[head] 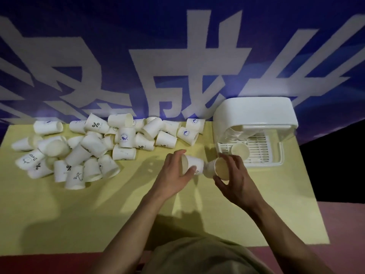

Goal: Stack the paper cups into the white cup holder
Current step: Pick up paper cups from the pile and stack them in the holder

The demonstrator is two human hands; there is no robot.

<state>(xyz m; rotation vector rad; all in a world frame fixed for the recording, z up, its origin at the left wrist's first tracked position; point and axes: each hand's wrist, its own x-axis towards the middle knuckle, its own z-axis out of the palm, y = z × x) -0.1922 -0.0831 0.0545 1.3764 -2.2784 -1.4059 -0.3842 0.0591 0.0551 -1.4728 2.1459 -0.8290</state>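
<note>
My left hand (176, 173) grips a white paper cup (194, 165) lying on its side, mouth towards my palm. My right hand (235, 178) holds a second paper cup (218, 168), its open mouth facing me. The two cups' bases nearly touch between my hands. Just behind my right hand, the white cup holder (254, 113) stands at the table's back right. A row of stacked cups (234, 133) sits under its hood, and one loose cup (240, 150) lies on its slatted tray (262, 153).
A big heap of several loose paper cups (94, 147) covers the left and middle back of the yellow table (98, 214). A blue banner with large white characters (177, 66) rises right behind the table. The table's right edge lies just past the holder.
</note>
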